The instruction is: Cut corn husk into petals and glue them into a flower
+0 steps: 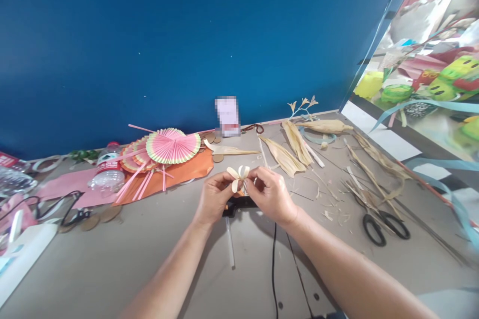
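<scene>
In front of me, my left hand and my right hand are close together with their fingers pinched. Between the fingertips is a small pale flower with curled petals, apparently made of dried husk; both hands grip it near its base. The finger pads hide the lower part. Just beneath the hands lies a black and orange glue gun, partly covered by them. From it a clear glue stick points toward me, and a black cable runs to the near edge.
Dried corn husks and scraps lie to the right, with black-handled scissors nearby. At left are pink paper fans, orange paper and a plastic bottle. A blue wall closes off the back.
</scene>
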Available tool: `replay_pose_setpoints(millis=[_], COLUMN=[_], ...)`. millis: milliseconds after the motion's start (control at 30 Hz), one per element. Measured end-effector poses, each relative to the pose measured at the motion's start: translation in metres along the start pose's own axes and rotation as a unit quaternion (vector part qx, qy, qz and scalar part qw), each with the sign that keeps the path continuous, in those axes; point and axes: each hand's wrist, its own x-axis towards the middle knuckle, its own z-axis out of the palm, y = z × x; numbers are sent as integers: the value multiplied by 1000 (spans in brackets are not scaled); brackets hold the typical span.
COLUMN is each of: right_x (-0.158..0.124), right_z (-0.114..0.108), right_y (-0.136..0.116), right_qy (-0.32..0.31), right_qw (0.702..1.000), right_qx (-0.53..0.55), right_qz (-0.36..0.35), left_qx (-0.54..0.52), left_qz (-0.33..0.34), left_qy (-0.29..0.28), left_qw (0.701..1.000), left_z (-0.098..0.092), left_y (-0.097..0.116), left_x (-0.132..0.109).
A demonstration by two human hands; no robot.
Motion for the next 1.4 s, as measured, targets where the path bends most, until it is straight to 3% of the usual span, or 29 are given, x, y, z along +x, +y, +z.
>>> replay_pose_setpoints(millis=[233, 533, 800, 967, 1100, 1400], right_x=[0, 0, 0, 1, 2, 2], right_z=[0, -1, 0, 0, 1, 4], right_y=[-1, 0, -1, -1, 3, 3], right_qy=[-29, -4, -26, -11, 26, 24], right_qw=[999, 997, 996, 998, 999, 991], right_qx=[-20, -71, -88, -58, -10, 101], right_qz=[-20, -17, -21, -12, 34, 89], left_qx=[16, 30, 57, 58, 30, 31], left_qz=[-3, 22, 30, 29, 0, -3], left_qy=[18, 33, 18, 19, 32, 43], left_qw=[1000, 999, 998, 998, 999, 999], left_z=[0, 3, 1, 2, 2, 2], left_y=[-1, -1, -3, -2, 0, 0], left_x=[1, -1, 0, 0, -1, 0])
